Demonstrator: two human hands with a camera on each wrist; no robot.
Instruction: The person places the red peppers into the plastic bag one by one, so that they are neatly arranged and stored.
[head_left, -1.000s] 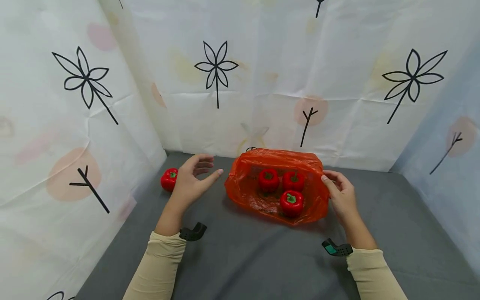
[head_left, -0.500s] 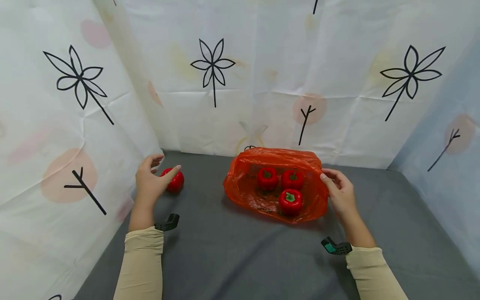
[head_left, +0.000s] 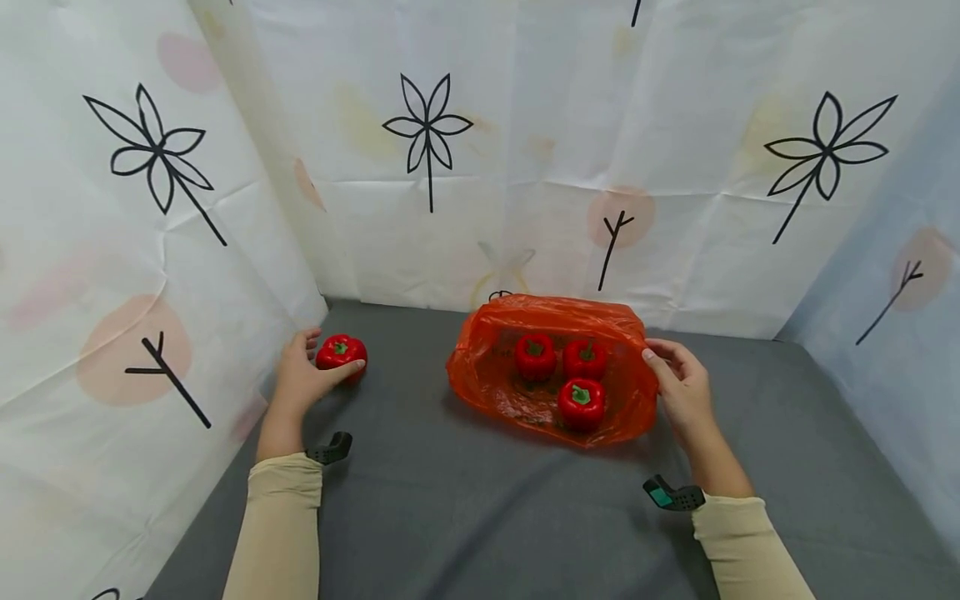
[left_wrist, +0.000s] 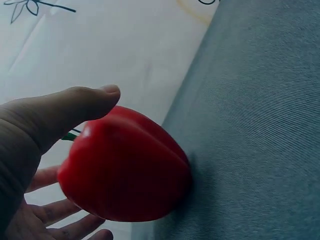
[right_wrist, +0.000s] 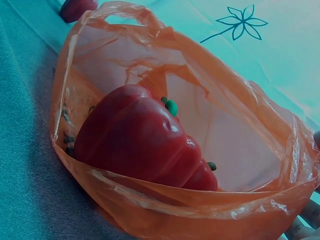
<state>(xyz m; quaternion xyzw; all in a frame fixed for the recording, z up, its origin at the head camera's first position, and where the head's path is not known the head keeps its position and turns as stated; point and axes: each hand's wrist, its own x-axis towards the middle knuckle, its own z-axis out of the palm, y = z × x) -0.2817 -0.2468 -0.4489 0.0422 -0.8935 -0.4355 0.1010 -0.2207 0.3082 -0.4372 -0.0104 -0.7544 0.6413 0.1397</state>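
Observation:
A red bell pepper [head_left: 341, 354] with a green stem stands on the grey cloth at the left. My left hand [head_left: 300, 379] is around its near left side, thumb across the front. In the left wrist view, the thumb lies against or just over the pepper [left_wrist: 127, 167], and the other fingers spread loosely behind it. An orange plastic bag [head_left: 487, 396] lies with its mouth towards me. Three red bell peppers are inside, the nearest pepper [head_left: 581, 404] with its stem up. My right hand [head_left: 686, 387] pinches the bag's right rim, thumb in front.
Grey cloth [head_left: 480, 517] covers the table. A white patterned curtain [head_left: 540, 242] hangs along the back and sides, with its left panel [head_left: 217, 350] close to the left hand. In the right wrist view, the lone pepper [right_wrist: 77, 9] shows beyond the bag.
My left hand has moved left from in front of the lone pepper and lowered to its side, thumb now across its front. The right hand and the bag have stayed in place.

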